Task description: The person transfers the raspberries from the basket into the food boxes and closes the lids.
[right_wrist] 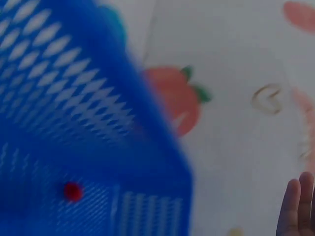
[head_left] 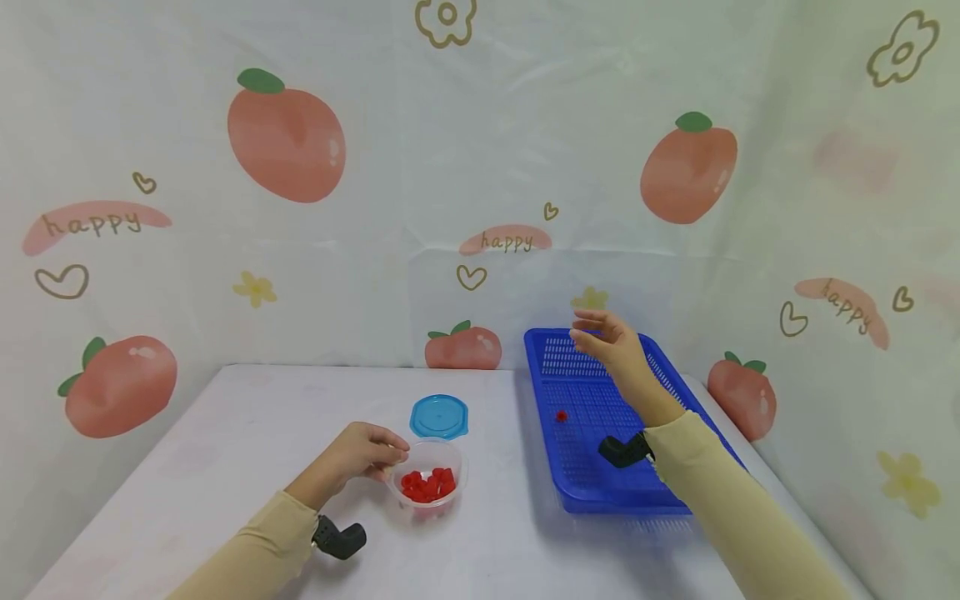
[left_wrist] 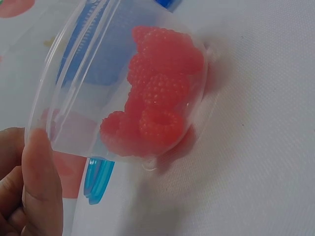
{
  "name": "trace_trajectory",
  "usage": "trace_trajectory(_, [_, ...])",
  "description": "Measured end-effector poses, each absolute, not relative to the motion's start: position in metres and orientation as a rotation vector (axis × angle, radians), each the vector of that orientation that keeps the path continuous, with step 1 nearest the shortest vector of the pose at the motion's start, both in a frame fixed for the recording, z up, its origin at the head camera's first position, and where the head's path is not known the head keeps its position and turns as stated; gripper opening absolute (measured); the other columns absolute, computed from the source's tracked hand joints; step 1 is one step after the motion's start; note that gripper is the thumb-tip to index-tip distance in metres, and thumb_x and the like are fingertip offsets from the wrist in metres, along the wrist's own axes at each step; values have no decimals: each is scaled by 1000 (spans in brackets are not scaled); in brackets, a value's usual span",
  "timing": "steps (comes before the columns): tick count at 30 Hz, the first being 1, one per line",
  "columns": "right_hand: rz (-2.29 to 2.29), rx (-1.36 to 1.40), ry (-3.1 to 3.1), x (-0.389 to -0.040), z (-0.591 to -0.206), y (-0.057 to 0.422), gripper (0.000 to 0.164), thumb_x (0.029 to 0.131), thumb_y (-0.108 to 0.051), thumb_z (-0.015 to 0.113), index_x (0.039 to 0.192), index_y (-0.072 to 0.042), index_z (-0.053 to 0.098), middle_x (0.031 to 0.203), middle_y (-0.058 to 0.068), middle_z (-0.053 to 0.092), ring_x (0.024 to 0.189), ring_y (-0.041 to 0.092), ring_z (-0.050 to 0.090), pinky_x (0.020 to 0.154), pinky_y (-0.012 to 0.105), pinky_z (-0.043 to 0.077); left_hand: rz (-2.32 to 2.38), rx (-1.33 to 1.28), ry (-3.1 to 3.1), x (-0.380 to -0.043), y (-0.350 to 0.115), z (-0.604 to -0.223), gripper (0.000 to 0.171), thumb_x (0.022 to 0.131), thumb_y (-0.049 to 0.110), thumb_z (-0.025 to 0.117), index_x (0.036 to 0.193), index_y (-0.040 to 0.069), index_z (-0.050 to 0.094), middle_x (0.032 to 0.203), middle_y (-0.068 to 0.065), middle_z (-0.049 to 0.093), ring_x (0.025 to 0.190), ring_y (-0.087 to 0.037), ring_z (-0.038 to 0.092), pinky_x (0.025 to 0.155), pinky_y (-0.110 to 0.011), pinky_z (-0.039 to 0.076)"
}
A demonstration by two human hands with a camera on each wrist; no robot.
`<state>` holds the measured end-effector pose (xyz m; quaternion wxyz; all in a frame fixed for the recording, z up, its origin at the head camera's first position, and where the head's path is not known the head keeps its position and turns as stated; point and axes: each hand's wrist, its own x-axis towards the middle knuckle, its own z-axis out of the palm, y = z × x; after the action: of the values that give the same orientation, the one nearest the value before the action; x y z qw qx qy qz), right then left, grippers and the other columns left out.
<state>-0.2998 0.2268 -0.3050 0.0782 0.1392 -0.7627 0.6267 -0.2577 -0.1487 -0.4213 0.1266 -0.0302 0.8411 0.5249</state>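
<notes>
My left hand (head_left: 363,454) pinches the rim of a clear round plastic tub (head_left: 462,467), which stands on the table. Inside the tub lie several red raspberries (left_wrist: 165,91), seen through its wall in the left wrist view. My right hand (head_left: 617,346) hovers over the far part of a blue plastic basket (head_left: 557,483), its fingers extended and nothing between them. One raspberry (head_left: 562,416) sits on the basket's floor, toward its left side. In the right wrist view the fingertips (right_wrist: 290,206) show at the lower right corner, apart from the basket.
Just behind the tub, a blue round lid (head_left: 439,416) lies flat on the white-covered table (head_left: 300,400). The basket's raised walls stand to the right. A printed cloth (head_left: 495,125) hangs behind the table and along its right side.
</notes>
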Motion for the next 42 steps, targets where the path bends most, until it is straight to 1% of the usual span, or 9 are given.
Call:
trace_trajectory(3, [1803,327,-2457,-313,-322,235,51,95,-24,63,138,-2,47,123,6,57,106,8,60,96,31,51,1524,-84,2450,-257,-148,-421,14,87,14,71,97,5,73,78,-7,66,60,-17,55,57,-24,54])
trace_trajectory(7, [1739,278,-2650,-325,-338,240,56,94,-23,64,140,2,43,134,25,49,117,29,57,103,46,46,1526,-77,2446,-257,-148,-419,13,87,13,71,96,4,73,76,-6,65,59,-16,55,57,-24,54])
trace_trajectory(9, [1678,279,-2735,-332,-345,240,54,94,-20,64,138,2,45,134,27,49,119,37,55,101,47,47,1531,-68,2443,-257,-149,-419,12,87,12,71,96,4,73,76,-6,65,58,-16,55,57,-24,54])
trace_trajectory(11, [1583,303,-2826,-338,-353,241,52,93,-18,65,136,5,47,133,30,50,117,37,56,99,48,49,1535,-65,2440,-257,-149,-419,12,87,12,71,96,4,73,76,-6,65,58,-16,55,57,-24,54])
trace_trajectory(17, [1416,287,-3031,-346,-370,245,43,91,-11,66,127,8,54,125,28,58,112,37,60,96,49,50,1546,-41,2435,-257,-152,-420,15,86,13,72,97,3,72,77,-6,64,59,-16,55,57,-24,54])
trace_trajectory(23, [1380,338,-3098,-347,-385,251,38,89,-4,64,123,10,56,120,28,61,105,34,63,91,46,53,1541,-63,2452,-257,-150,-420,13,86,14,72,95,5,73,75,-6,63,58,-16,54,56,-24,54])
trace_trajectory(28, [1395,315,-3167,-344,-395,252,37,88,-2,64,122,10,57,117,24,63,101,27,64,91,42,54,1535,-85,2458,-256,-148,-421,13,85,15,73,95,5,73,74,-7,63,56,-16,54,56,-23,54])
trace_trajectory(35, [1469,271,-3186,-343,-401,251,36,87,3,63,121,12,56,115,25,62,100,28,64,93,44,52,1528,-92,2465,-255,-147,-421,13,85,16,74,94,6,74,73,-7,63,56,-16,53,55,-23,53])
trace_trajectory(42, [1357,249,-3210,-342,-406,247,33,85,2,66,117,9,61,109,20,64,98,24,62,90,42,54,1521,-96,2472,-254,-147,-420,14,85,16,73,94,6,73,74,-7,63,57,-16,54,55,-24,53])
